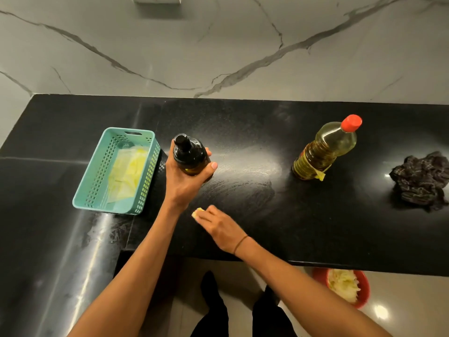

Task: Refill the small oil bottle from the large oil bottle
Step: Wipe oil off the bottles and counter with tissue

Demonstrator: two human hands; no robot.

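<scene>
My left hand (185, 179) grips the small dark oil bottle (188, 152) round its body, holding it upright just above the black counter (315, 227); its black cap is on. My right hand (218, 227) lies palm down near the counter's front edge, pressing a yellowish wad of tissue (197, 212) onto the surface. The large oil bottle (325, 148), clear with yellow oil, stands capped in red at the right, apart from both hands. Smeared streaks show on the counter between the two bottles.
A teal perforated basket (142, 190) with oil-stained tissue inside sits left of the small bottle. A crumpled dark cloth (421, 180) lies at the far right. On the floor below stands a red bin (364, 283) holding used tissues. A marble wall rises behind the counter.
</scene>
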